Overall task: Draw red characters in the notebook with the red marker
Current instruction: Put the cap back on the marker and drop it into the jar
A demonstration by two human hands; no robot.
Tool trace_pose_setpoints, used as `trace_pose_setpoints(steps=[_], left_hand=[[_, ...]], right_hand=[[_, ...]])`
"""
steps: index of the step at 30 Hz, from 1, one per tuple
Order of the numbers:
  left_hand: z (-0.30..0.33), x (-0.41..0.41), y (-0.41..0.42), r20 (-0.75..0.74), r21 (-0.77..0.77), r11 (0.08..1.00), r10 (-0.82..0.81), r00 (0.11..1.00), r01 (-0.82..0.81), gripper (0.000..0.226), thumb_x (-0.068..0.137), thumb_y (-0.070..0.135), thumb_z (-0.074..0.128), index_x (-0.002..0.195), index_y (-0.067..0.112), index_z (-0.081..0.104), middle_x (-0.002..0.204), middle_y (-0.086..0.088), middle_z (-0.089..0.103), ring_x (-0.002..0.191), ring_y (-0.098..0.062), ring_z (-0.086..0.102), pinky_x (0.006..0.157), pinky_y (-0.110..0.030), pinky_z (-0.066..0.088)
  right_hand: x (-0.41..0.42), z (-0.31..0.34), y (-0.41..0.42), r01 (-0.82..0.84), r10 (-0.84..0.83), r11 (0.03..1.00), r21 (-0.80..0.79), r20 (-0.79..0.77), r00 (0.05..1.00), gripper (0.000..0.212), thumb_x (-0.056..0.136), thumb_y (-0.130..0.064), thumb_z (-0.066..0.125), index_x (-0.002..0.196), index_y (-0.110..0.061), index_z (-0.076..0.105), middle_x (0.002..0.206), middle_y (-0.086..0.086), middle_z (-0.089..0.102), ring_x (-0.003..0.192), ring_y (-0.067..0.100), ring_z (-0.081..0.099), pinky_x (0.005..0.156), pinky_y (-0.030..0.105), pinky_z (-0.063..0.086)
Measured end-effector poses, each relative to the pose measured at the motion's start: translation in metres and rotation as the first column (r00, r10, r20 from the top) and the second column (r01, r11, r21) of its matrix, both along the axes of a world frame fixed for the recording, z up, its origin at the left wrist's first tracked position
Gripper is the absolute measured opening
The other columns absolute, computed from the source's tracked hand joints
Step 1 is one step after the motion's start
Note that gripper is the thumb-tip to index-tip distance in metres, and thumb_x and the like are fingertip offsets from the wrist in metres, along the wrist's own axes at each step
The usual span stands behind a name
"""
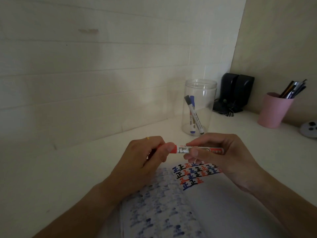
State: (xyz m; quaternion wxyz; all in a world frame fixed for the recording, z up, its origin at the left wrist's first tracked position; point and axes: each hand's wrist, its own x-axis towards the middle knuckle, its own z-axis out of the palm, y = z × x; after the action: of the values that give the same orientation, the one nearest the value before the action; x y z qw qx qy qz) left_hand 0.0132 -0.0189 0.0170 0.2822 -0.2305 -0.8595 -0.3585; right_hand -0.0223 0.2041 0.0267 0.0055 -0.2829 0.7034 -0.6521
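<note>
The red marker lies level in the air above the open notebook. My left hand is closed around its red cap end. My right hand pinches the white barrel. The cap still sits against the barrel. On the notebook's right page, rows of black, blue and red characters fill the top. Blue ink shows through the left page.
A clear plastic jar behind the hands holds a blue and a black marker. Black speakers stand in the corner. A pink cup with pens is at the right, a round white object beside it.
</note>
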Motion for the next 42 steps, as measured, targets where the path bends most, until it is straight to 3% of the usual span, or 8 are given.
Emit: trace_pose_setpoints(steps=[2, 5, 9, 18, 23, 30, 34, 42], left_hand=[[0.002, -0.001, 0.004, 0.002, 0.095, 0.995, 0.007, 1.0, -0.007, 0.033, 0.095, 0.047, 0.05, 0.069, 0.028, 0.058, 0.057, 0.01, 0.051, 0.054, -0.009, 0.048, 0.055, -0.011, 0.034], [0.0, -0.003, 0.008, -0.001, 0.112, 0.993, -0.037, 0.999, 0.037, 0.048, 0.095, 0.056, 0.046, 0.092, 0.015, 0.07, 0.071, -0.004, 0.064, 0.065, -0.022, 0.058, 0.059, -0.021, 0.042], [-0.007, -0.007, -0.004, 0.028, -0.003, 0.997, 0.075, 0.997, -0.075, 0.035, 0.101, 0.05, 0.038, 0.119, 0.035, 0.064, 0.077, 0.016, 0.057, 0.073, -0.014, 0.057, 0.065, -0.012, 0.04], [-0.013, -0.015, -0.012, 0.023, -0.284, 0.945, 0.179, 0.984, -0.165, 0.044, 0.099, 0.06, 0.024, 0.117, 0.041, 0.059, 0.094, 0.017, 0.061, 0.079, -0.001, 0.057, 0.072, -0.02, 0.045], [-0.017, -0.018, -0.019, 0.055, -0.274, 0.943, 0.211, 0.976, -0.188, 0.047, 0.097, 0.064, 0.02, 0.117, 0.044, 0.057, 0.095, 0.02, 0.058, 0.078, 0.012, 0.051, 0.071, -0.017, 0.039], [-0.017, -0.016, -0.019, 0.01, -0.274, 0.94, 0.213, 0.977, -0.202, 0.041, 0.1, 0.057, 0.025, 0.113, 0.038, 0.059, 0.098, 0.013, 0.064, 0.087, -0.005, 0.061, 0.074, -0.033, 0.055], [-0.016, -0.017, -0.019, 0.02, -0.288, 0.936, 0.217, 0.976, -0.202, 0.045, 0.098, 0.059, 0.024, 0.117, 0.039, 0.06, 0.1, 0.015, 0.064, 0.092, -0.004, 0.061, 0.076, -0.031, 0.054], [-0.02, -0.019, -0.019, 0.066, -0.335, 0.927, 0.202, 0.977, -0.169, 0.055, 0.096, 0.066, 0.014, 0.125, 0.043, 0.055, 0.109, 0.018, 0.064, 0.105, -0.005, 0.06, 0.084, -0.032, 0.053]], right_hand=[[0.003, -0.001, -0.002, -0.034, 0.043, 0.992, 0.119, -0.077, 0.996, 0.017, 0.079, -0.015, 0.081, 0.094, -0.009, 0.076, 0.086, 0.012, 0.082, 0.074, 0.035, 0.076, 0.068, 0.05, 0.057], [0.007, -0.006, -0.008, -0.131, 0.136, 0.986, 0.098, -0.036, 0.99, 0.031, 0.084, -0.005, 0.076, 0.113, -0.01, 0.065, 0.093, 0.016, 0.082, 0.084, 0.038, 0.075, 0.067, 0.045, 0.053], [-0.003, -0.004, -0.002, -0.049, 0.052, 0.998, -0.048, 0.064, 0.997, 0.073, 0.085, 0.008, 0.068, 0.144, -0.028, 0.046, 0.1, 0.022, 0.077, 0.094, 0.026, 0.075, 0.075, 0.033, 0.058], [-0.016, -0.018, 0.002, 0.011, -0.012, 1.0, 0.007, 0.258, 0.966, 0.061, 0.089, 0.006, 0.059, 0.135, -0.034, 0.056, 0.092, 0.017, 0.073, 0.087, 0.027, 0.068, 0.081, 0.041, 0.054], [-0.014, 0.017, -0.001, 0.252, -0.255, 0.965, -0.071, -0.045, 0.966, 0.061, 0.088, 0.014, 0.064, 0.135, -0.02, 0.044, 0.09, 0.013, 0.079, 0.081, 0.017, 0.074, 0.068, 0.025, 0.056], [-0.065, 0.105, -0.006, 0.611, -0.659, 0.744, -0.271, -0.45, 0.603, 0.046, 0.093, -0.01, 0.066, 0.128, -0.015, 0.036, 0.094, 0.009, 0.078, 0.086, 0.012, 0.076, 0.082, 0.032, 0.062], [-0.091, 0.117, -0.012, 0.724, -0.656, 0.679, -0.122, -0.543, 0.524, 0.039, 0.093, -0.003, 0.062, 0.123, -0.015, 0.042, 0.085, -0.004, 0.072, 0.075, 0.008, 0.073, 0.064, 0.017, 0.057], [-0.124, 0.095, -0.014, 0.783, -0.607, 0.595, 0.18, -0.538, 0.585, 0.031, 0.086, -0.009, 0.07, 0.11, -0.021, 0.054, 0.087, 0.0, 0.07, 0.094, 0.024, 0.068, 0.08, 0.045, 0.06]])
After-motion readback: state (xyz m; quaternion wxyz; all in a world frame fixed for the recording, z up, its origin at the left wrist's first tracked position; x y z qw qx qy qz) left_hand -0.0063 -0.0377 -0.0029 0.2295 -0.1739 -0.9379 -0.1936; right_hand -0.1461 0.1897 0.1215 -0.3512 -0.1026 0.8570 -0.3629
